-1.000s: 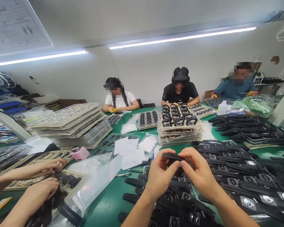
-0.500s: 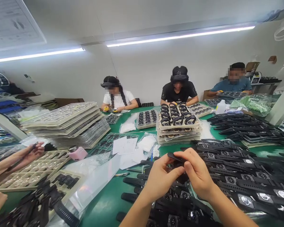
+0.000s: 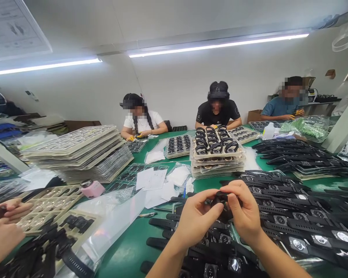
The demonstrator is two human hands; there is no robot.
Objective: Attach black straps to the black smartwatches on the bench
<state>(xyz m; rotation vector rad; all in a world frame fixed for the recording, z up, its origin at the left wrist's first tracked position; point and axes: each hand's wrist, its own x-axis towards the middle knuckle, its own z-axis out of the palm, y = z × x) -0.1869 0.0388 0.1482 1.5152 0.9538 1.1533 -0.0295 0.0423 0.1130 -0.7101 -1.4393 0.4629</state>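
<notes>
Above the near rows of watches, my left hand point(image 3: 199, 216) and my right hand point(image 3: 243, 210) are closed together on a black smartwatch point(image 3: 222, 199). Its strap curls up between my fingertips, while most of its body is hidden by my fingers. Under and beside my hands lie several black smartwatches point(image 3: 210, 268) with their straps stretched out flat and case backs up. To the right, more watches point(image 3: 280, 220) overlap in rows on trays, some backs shining in the light.
At left, a co-worker's hands point(image 3: 8, 216) hover by a beige tray point(image 3: 31, 231) and loose black straps point(image 3: 77, 262). A pink bottle point(image 3: 92, 188), tray stacks point(image 3: 75, 148), papers point(image 3: 151, 178) and a tray of looped watches point(image 3: 217, 152) stand farther back. Three people sit across the table.
The strap end that stuck up between my fingertips now sits lower and curled in, my hands staying close together. At left, the co-worker's raised hand has come down.
</notes>
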